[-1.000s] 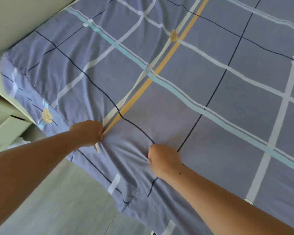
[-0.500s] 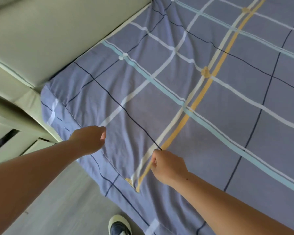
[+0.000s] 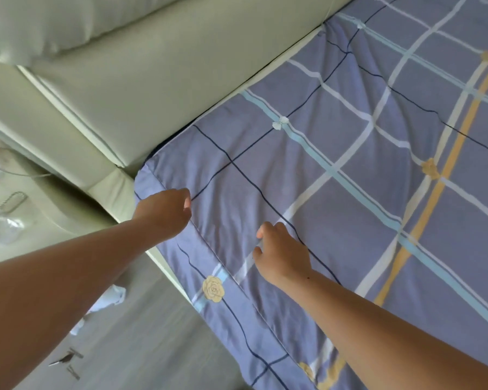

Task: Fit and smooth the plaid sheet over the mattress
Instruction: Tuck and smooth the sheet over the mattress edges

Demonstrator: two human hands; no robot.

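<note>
The plaid sheet (image 3: 335, 175), lilac with white, blue, yellow and dark lines, covers the mattress up to its corner by the headboard. It hangs over the near side, where a yellow rose print (image 3: 214, 288) shows. My left hand (image 3: 165, 212) sits on the mattress edge just below that corner, fingers curled down onto the cloth; whether it pinches the sheet is hidden. My right hand (image 3: 282, 256) rests on the sheet a little further in, fingers loosely bent and spread, holding nothing. Soft creases run through the cloth between and beyond my hands.
A pale padded headboard (image 3: 152, 80) runs along the top left, tight against the mattress. A pale bed frame rail (image 3: 166, 263) shows under the hanging sheet. A white cloth (image 3: 107, 302) and small metal bits (image 3: 65, 360) lie on the grey floor.
Both hands have moved along the bed edge towards the headboard corner. My right hand has let go of the pinched sheet and loosened its fingers.
</note>
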